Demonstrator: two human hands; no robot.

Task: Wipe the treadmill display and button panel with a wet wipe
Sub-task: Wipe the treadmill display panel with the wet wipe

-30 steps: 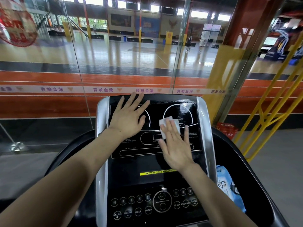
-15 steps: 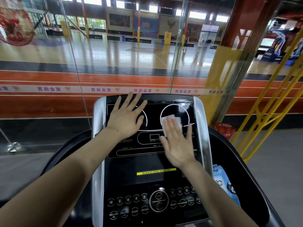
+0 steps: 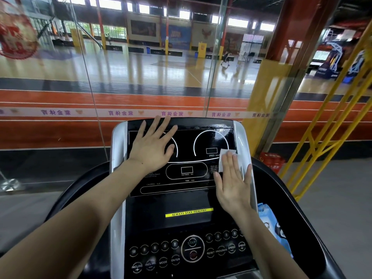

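Observation:
The black treadmill display (image 3: 187, 172) has white dial outlines and sits between silver side rails. Below it lies the button panel (image 3: 189, 250) with round keys. My left hand (image 3: 153, 148) rests flat, fingers spread, on the display's upper left dial. My right hand (image 3: 233, 184) presses a white wet wipe (image 3: 224, 156) flat against the display's right edge, fingers overlapping the silver rail. Most of the wipe is hidden under my fingers. A wet sheen shows on the upper right dial.
A blue wet-wipe pack (image 3: 271, 228) sits in the right side tray of the console. Black handlebars (image 3: 80, 186) curve around both sides. A glass wall (image 3: 141, 87) stands right behind the console; yellow railings (image 3: 332, 127) are at right.
My right hand has slid the wipe from the display's centre out to its right edge. My left hand stays flat on the left dial.

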